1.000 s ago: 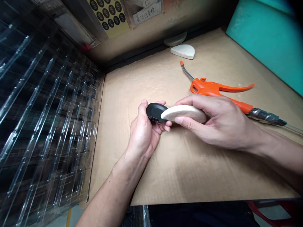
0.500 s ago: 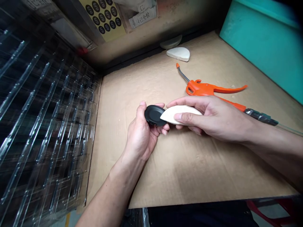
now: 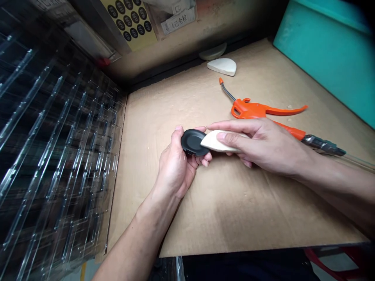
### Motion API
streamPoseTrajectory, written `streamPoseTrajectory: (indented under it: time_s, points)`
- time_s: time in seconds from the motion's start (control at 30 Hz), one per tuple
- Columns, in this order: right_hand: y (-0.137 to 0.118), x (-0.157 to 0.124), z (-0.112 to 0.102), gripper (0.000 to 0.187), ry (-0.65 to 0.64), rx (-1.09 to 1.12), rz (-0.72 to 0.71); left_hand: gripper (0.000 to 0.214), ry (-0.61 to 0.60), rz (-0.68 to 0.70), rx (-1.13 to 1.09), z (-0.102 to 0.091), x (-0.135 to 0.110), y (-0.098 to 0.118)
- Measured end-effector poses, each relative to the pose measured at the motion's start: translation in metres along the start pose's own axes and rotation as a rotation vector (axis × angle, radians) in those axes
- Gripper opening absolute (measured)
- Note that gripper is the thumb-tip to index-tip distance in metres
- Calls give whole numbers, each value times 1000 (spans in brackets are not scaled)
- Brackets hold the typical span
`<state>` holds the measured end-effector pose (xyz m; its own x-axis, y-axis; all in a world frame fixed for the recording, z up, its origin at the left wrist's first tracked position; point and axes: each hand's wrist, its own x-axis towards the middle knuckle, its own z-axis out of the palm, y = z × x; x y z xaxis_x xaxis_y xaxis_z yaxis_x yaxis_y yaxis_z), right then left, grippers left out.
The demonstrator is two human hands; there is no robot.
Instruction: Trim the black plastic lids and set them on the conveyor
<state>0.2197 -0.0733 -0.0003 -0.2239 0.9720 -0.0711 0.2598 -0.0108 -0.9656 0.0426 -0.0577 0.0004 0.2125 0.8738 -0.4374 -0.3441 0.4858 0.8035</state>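
Note:
My left hand [image 3: 175,166] grips a small round black part [image 3: 191,141] between thumb and fingers, its dished face turned up. My right hand [image 3: 260,144] is closed on a cream, half-moon shaped pad [image 3: 215,142], and the pad's tip rests against the black part's right edge. Both hands hover just above the cardboard-covered bench [image 3: 222,203], near its middle.
An orange air blow gun [image 3: 258,111] with its hose lies behind my right hand. A second cream pad [image 3: 222,66] sits at the back edge. Stacked clear plastic trays [image 3: 55,148] fill the left side. A teal bin [image 3: 331,54] stands at the right.
My right hand has rolled the cream pad so that my fingers now cover more of it. The pad still touches the black part. The view has shifted slightly.

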Motion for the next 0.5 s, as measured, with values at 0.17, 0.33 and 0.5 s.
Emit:
streamPoseTrajectory:
  time_s: [0.17, 0.33, 0.5]
  points:
    - [7, 6, -4, 36, 219, -96, -23, 47, -22, -17, -23, 0, 0, 2]
    - [9, 6, -4, 36, 229, 85, 65, 46, -36, -44, -62, -1, 0, 4]
    - [3, 7, -2, 35, 135, 324, 182, 46, -17, -26, -77, -2, 0, 3]
